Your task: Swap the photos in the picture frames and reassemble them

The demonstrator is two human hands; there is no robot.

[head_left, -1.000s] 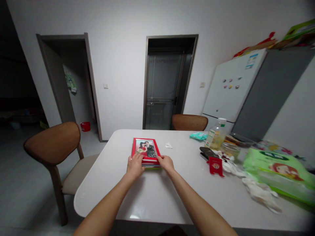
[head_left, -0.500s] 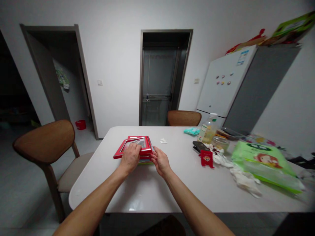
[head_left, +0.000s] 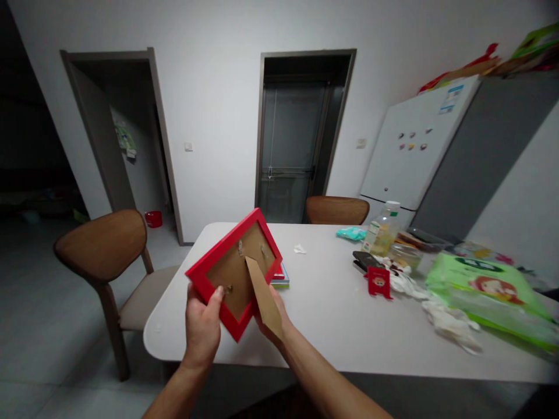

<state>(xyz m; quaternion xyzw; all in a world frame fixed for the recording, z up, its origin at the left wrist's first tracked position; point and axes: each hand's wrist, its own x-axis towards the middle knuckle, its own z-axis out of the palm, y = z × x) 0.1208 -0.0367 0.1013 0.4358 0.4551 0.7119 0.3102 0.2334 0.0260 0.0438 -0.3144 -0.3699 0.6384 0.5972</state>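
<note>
A red picture frame is tilted up above the table, its brown backing board facing me and its stand leg swung out from the back. My left hand grips the lower left corner, thumb pressed on the back near a small metal clip. My right hand holds the lower right side; the stand leg hides part of its fingers. Behind the picture frame, a small stack with a red item on top lies on the table, mostly covered from view.
The white table carries a crumpled tissue, a teal packet, a bottle, a dark phone-like object, a red stand and a green wipes pack at right. Wooden chairs stand at left and behind.
The red picture frame has been lifted off the stack and turned so its back faces me. Both hands now hold its lower edges, and the stand leg shows swung out. The view has shifted left.
</note>
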